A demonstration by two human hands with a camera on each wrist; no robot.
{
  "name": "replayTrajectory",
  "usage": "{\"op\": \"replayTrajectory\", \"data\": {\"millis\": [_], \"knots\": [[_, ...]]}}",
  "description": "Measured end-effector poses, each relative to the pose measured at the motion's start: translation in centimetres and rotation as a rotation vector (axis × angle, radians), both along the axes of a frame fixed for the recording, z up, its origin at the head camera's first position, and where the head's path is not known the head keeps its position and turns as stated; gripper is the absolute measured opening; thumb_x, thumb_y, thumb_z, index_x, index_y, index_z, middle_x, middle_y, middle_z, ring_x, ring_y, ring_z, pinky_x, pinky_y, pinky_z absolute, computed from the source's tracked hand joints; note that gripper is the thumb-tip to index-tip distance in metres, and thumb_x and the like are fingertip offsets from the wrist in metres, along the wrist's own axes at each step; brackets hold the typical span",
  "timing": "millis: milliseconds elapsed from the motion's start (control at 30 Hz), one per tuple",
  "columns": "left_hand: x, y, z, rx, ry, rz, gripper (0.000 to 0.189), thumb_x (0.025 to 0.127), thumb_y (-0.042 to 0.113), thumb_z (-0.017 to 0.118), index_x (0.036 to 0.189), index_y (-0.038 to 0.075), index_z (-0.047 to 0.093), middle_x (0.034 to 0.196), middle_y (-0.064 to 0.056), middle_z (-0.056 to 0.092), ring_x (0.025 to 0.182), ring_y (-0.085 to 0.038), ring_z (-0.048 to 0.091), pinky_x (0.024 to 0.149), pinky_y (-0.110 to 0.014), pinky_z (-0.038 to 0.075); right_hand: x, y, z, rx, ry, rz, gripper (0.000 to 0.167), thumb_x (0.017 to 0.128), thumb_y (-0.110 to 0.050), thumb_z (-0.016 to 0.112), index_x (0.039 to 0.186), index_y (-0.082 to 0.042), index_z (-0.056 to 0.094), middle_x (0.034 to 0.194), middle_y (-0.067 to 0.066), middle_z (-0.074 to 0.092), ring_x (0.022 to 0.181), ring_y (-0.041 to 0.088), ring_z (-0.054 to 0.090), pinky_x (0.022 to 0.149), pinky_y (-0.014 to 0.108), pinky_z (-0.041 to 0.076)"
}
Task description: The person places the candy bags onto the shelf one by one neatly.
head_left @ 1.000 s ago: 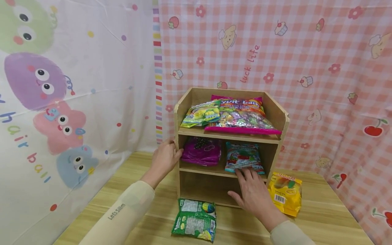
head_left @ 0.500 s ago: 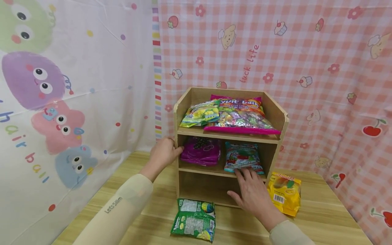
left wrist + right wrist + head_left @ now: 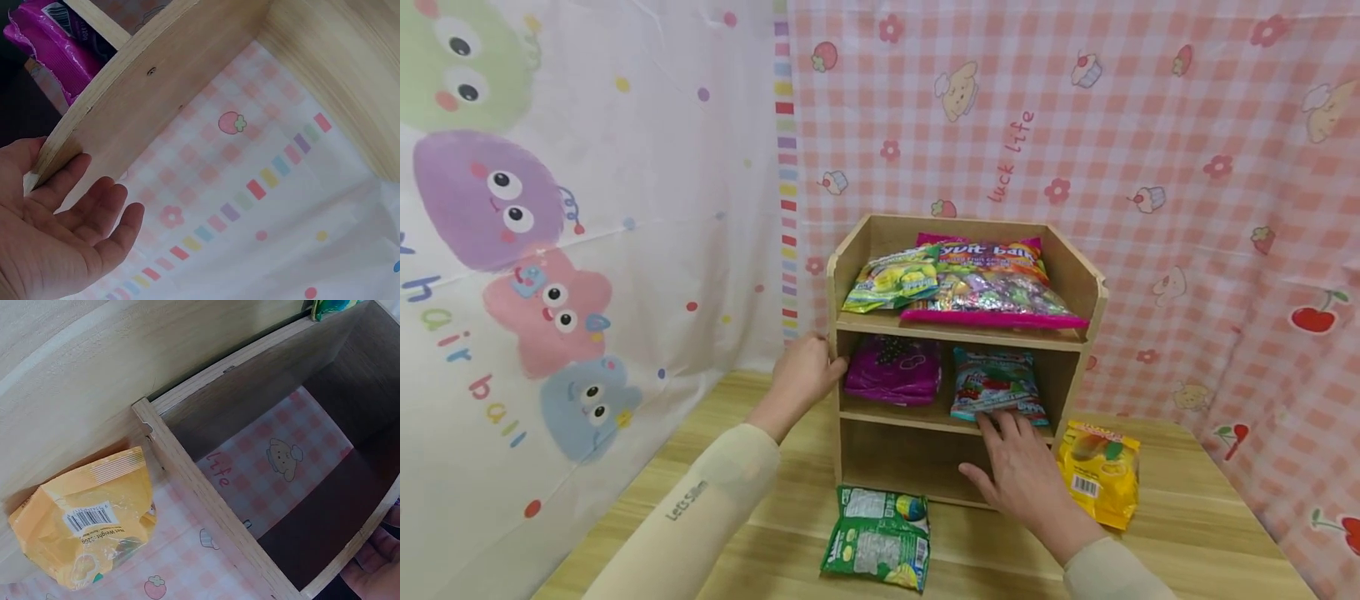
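In the head view a small wooden shelf unit (image 3: 962, 336) has three levels. My left hand (image 3: 802, 375) grips the front edge of its left side panel (image 3: 150, 94), thumb on the inner side and fingers outside. A purple candy bag (image 3: 892, 371) lies just inside, at the left of the middle level. To its right sits a light-blue candy bag (image 3: 996, 383). My right hand (image 3: 1018, 467) rests its fingertips on the front edge of the middle board, touching that bag's lower edge, thumb spread away below. Part of this hand shows in the right wrist view, at the lower right.
The top level holds a yellow-green candy bag (image 3: 893, 279) and a large pink-edged candy bag (image 3: 992, 292). A green bag (image 3: 876, 537) lies on the wooden table (image 3: 760, 517) in front. A yellow bag (image 3: 1101, 475) stands right of the unit. Printed cloths hang behind and left.
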State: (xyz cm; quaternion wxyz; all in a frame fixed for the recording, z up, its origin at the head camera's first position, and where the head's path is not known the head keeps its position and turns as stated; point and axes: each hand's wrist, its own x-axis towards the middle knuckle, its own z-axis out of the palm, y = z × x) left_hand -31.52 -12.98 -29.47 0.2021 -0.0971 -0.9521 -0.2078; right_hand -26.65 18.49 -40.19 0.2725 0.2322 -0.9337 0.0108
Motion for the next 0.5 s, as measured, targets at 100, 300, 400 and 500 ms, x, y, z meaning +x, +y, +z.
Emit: {"op": "replayTrajectory", "data": {"millis": [100, 300, 400, 500], "knots": [[0.02, -0.03, -0.08, 0.013, 0.0, -0.001, 0.04, 0.089, 0.022, 0.065, 0.053, 0.012, 0.049, 0.086, -0.012, 0.064, 0.064, -0.025, 0.056, 0.058, -0.041, 0.049, 0.15, -0.08, 0.12, -0.018, 0.0, 0.002, 0.072, 0.09, -0.049, 0.069, 0.138, 0.001, 0.053, 0.127, 0.023, 0.05, 0.113, 0.039, 0.05, 0.097, 0.051, 0.045], [0.14, 0.03, 0.01, 0.021, -0.003, -0.007, 0.042, 0.088, 0.021, 0.065, 0.051, 0.013, 0.047, 0.079, -0.008, 0.061, 0.061, -0.023, 0.053, 0.055, -0.038, 0.045, 0.36, -0.03, 0.35, -0.039, 0.019, -0.003, 0.069, 0.089, -0.049, 0.069, 0.134, 0.003, 0.057, 0.125, 0.022, 0.051, 0.112, 0.038, 0.051, 0.095, 0.051, 0.046], [0.14, 0.05, 0.04, 0.02, -0.004, -0.006, 0.042, 0.089, 0.021, 0.065, 0.051, 0.013, 0.048, 0.082, -0.009, 0.062, 0.063, -0.024, 0.054, 0.056, -0.038, 0.046, 0.53, 0.05, 0.45, -0.035, 0.035, 0.002, 0.068, 0.089, -0.049, 0.07, 0.132, 0.003, 0.059, 0.124, 0.021, 0.053, 0.111, 0.037, 0.052, 0.093, 0.051, 0.048], [0.18, 0.09, 0.08, 0.017, -0.011, 0.0, 0.041, 0.089, 0.022, 0.065, 0.053, 0.012, 0.049, 0.088, -0.01, 0.064, 0.066, -0.024, 0.056, 0.058, -0.04, 0.048, 0.73, 0.19, 0.41, -0.026, 0.047, 0.005, 0.068, 0.088, -0.049, 0.071, 0.131, 0.003, 0.06, 0.122, 0.021, 0.054, 0.109, 0.037, 0.054, 0.091, 0.05, 0.049]]}}
